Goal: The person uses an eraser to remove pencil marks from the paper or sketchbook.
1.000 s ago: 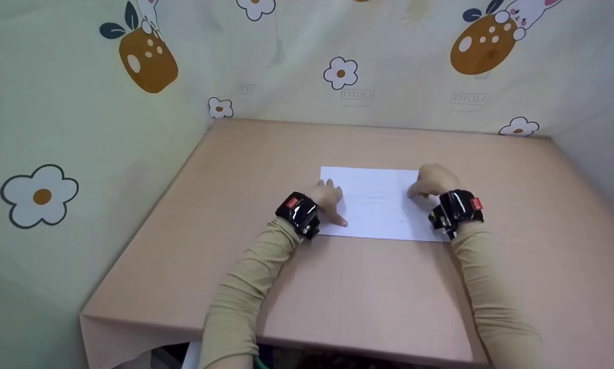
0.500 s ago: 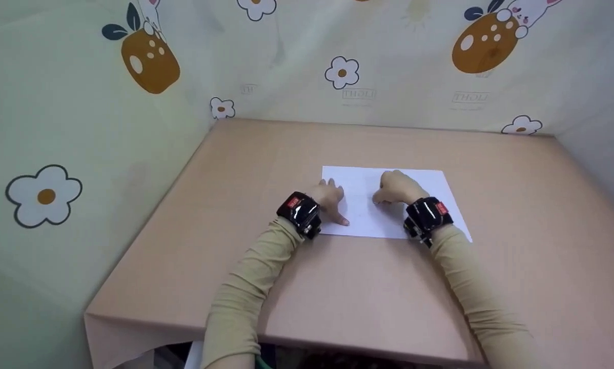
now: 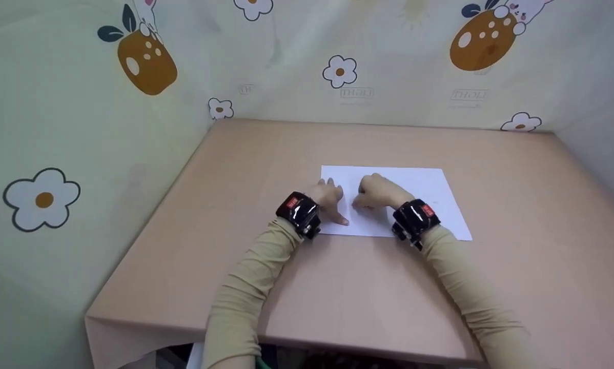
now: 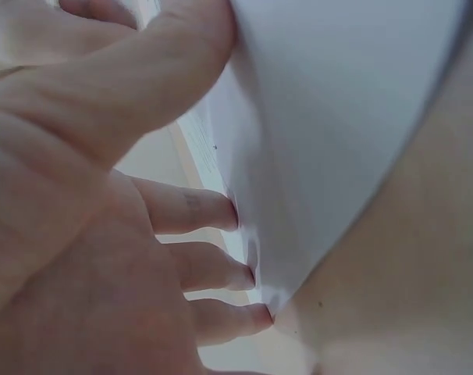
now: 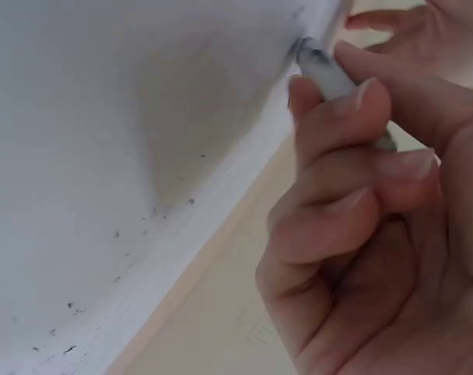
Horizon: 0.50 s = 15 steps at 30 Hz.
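Observation:
A white sheet of paper (image 3: 437, 192) lies flat on the table. At its left end my left hand (image 3: 328, 200) presses it down, fingers spread and thumb stretched toward the near edge. My right hand (image 3: 381, 192) is over the left half of the sheet, close beside the left thumb. In the right wrist view it pinches a small greyish-white eraser (image 5: 334, 78) between thumb and curled fingers, its darkened end at the paper. Dark crumbs (image 5: 70, 305) dot the sheet there. The head view hides the eraser behind the right hand.
The table (image 3: 266, 154) has a tan cover that hangs over the near edge. A pale printed wall covering (image 3: 286, 61) stands behind and to the left. Black camera units sit on both wrists.
My right hand has slid left across the paper with the eraser, from the right end to near the left hand, uncovering the sheet's right end. The left hand stays in place.

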Tool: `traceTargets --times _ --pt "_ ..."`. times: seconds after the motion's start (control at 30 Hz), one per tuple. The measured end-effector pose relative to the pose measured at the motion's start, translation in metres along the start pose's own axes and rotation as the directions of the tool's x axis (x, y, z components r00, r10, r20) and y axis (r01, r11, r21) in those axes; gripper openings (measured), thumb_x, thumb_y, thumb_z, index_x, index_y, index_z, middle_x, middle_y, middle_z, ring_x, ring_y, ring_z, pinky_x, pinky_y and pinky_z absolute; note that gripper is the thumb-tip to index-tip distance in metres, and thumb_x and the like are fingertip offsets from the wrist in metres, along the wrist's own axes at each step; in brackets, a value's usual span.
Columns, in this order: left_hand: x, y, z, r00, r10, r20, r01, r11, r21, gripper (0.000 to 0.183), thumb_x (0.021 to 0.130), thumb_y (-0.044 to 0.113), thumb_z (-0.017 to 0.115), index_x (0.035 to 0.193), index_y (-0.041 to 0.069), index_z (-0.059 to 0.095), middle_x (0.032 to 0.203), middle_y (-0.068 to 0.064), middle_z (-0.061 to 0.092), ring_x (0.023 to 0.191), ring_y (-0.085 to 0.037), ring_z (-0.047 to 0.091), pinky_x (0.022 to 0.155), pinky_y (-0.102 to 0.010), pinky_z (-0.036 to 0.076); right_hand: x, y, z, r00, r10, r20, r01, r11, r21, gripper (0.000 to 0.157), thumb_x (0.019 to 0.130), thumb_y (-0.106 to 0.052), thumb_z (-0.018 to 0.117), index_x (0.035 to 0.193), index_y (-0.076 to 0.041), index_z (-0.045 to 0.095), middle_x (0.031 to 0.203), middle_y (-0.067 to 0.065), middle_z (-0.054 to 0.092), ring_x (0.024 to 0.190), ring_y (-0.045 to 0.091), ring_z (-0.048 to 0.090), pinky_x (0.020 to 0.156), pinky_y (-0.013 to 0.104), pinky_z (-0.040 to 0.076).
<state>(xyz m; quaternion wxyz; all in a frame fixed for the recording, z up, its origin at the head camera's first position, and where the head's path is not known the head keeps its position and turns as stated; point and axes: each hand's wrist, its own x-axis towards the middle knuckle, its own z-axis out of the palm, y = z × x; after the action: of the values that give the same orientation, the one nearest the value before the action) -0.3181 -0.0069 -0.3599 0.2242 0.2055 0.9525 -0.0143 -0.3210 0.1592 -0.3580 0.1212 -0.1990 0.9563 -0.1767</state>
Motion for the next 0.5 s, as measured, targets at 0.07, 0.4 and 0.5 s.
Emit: traceTargets --times 0.07,0.4,0.5 --pt "0.0 0.001 -0.001 1.0 0.003 -0.002 -0.003 1.0 -0.001 0.101 0.08 0.056 0.066 0.152 0.006 0.017 0.158 -0.025 0.007 0.147 -0.04 0.008 0.121 -0.052 0.016 -0.003 0.005 -0.005 0.997 0.073 -0.003 -0.073 0.997 -0.024 0.016 0.074 -0.019 0.068 0.065 -0.006 0.065 0.051 -0.004 0.053 0.045 0.007 0.043 0.043 0.018 0.035" --pt "0.001 0.001 0.0 1.0 -0.007 0.024 0.007 1.0 -0.019 0.101 0.081 0.055 0.065 0.153 0.006 0.014 0.159 -0.023 0.003 0.148 -0.039 0.004 0.121 -0.053 0.012 -0.018 0.029 -0.023 0.95 0.298 -0.093 -0.311 0.929 -0.201 0.017 0.074 -0.017 0.065 0.061 -0.008 0.06 0.056 0.0 0.055 0.056 0.017 0.051 0.049 0.029 0.043" --pt "-0.001 0.001 0.001 1.0 -0.013 0.023 0.013 1.0 -0.026 0.101 0.081 0.055 0.066 0.152 0.006 0.014 0.159 -0.024 0.003 0.147 -0.04 0.004 0.121 -0.053 0.012 -0.011 0.018 -0.015 0.989 0.134 -0.067 -0.141 0.983 -0.117 0.018 0.078 -0.02 0.066 0.066 -0.007 0.065 0.057 0.0 0.057 0.054 0.013 0.05 0.049 0.024 0.041"
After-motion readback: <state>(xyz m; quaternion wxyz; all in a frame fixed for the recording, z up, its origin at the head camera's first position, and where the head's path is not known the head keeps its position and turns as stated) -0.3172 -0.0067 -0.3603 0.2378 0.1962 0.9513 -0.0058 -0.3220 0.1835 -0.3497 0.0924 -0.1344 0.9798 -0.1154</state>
